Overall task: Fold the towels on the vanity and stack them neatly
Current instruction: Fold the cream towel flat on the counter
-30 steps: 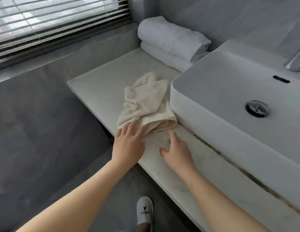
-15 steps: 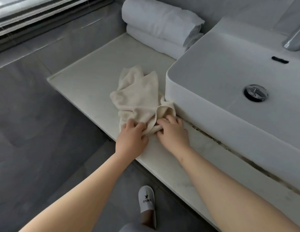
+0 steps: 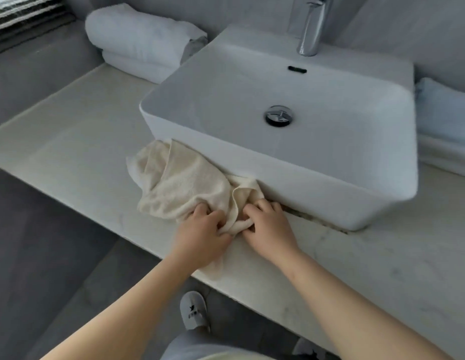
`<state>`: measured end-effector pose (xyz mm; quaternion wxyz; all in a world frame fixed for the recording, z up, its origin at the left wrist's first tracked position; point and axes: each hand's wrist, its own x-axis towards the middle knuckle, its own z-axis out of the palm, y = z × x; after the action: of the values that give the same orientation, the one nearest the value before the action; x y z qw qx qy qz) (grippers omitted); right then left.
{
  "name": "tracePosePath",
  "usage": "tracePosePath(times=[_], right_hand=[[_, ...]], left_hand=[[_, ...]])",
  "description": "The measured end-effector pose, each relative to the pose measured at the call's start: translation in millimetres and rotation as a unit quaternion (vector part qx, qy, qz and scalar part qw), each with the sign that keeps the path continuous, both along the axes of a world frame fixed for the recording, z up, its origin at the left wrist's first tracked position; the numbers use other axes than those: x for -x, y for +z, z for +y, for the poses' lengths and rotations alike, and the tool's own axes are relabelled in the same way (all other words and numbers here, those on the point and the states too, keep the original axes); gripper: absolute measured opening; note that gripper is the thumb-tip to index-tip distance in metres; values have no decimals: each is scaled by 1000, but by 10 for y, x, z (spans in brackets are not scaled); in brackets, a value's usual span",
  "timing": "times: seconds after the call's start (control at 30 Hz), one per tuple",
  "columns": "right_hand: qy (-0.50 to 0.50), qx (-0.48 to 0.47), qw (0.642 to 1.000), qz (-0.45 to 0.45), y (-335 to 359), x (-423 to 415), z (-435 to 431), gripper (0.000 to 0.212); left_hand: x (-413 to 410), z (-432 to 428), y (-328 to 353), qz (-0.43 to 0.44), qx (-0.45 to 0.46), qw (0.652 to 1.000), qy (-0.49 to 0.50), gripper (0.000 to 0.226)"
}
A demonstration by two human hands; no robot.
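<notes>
A crumpled cream towel (image 3: 179, 183) lies on the pale marble vanity top (image 3: 78, 141), pressed against the front left corner of the white basin (image 3: 330, 183). My left hand (image 3: 200, 237) grips the towel's near edge, fingers curled into the cloth. My right hand (image 3: 270, 229) grips the same near edge just to the right, beside the basin's base. A corner of the towel hangs over the vanity's front edge under my left wrist. Two folded white towels (image 3: 138, 45) are stacked at the back left against the wall.
A chrome tap (image 3: 310, 27) stands behind the basin, with a drain plug (image 3: 279, 115) in the bowl. More pale folded towels (image 3: 444, 120) lie to the basin's right. Below the counter are a dark tiled floor and my white slipper (image 3: 193, 310). Window blinds sit top left.
Both hands went from resting beside the towel to gripping its near edge. The towel has been dragged rightward along the counter to the basin's front, and the view shifted right.
</notes>
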<state>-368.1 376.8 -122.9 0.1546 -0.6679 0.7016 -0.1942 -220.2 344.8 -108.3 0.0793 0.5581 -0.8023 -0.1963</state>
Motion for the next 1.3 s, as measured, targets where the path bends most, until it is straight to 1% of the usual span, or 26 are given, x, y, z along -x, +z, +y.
tracePosePath(times=[0.07,0.2,0.3,0.43,0.5,0.57,0.63,0.73,0.77,0.87,0.97,1.03,1.1,1.17,1.23,1.3], right_hand=[[-2,-14,1000,6,-6,321,219,18],[-19,-25,999,-31,-6,976,645,14],[-72,-9,993,-92,32,1431,999,8],[-127,12,982,-138,159,1991,1423,12],[-168,27,974,-150,220,2241,1555,18],[-213,41,960,-177,257,2450,1676,18],[-264,42,939,-218,292,2609,1797,9],[-345,70,895,-273,340,2830,1982,37],[-376,86,876,-291,374,2899,2037,37],[-456,143,811,-338,485,3102,2204,12],[-494,224,749,-380,585,3266,2369,15],[-522,281,709,-381,644,3357,2444,17],[-554,345,670,-355,676,3456,2471,22],[-572,397,641,-322,737,3509,2481,25],[-562,442,627,-311,839,3542,2471,27],[-535,475,627,-307,965,3589,2456,27]], left_hand=[[305,185,6,-4,-13,1000,-18,31],[891,586,31,-5,-45,998,-44,34],[1328,885,131,35,-88,993,-66,38],[1936,1205,287,86,-112,985,-100,24],[2222,1317,342,140,-161,971,-105,26],[2480,1392,386,193,-233,949,-93,19],[2707,1439,428,230,-291,925,-78,14],[3004,1485,496,266,-349,895,-81,17],[3088,1498,534,277,-362,886,-87,21],[3313,1523,669,328,-391,852,-117,29],[3492,1507,760,382,-386,827,-142,25],[3577,1481,791,420,-374,816,-132,25],[3634,1430,819,463,-359,803,-112,27],[3656,1352,872,509,-342,786,-80,28],[3664,1251,947,564,-345,748,-50,26],[3669,1152,1021,608,-355,709,-35,26]])
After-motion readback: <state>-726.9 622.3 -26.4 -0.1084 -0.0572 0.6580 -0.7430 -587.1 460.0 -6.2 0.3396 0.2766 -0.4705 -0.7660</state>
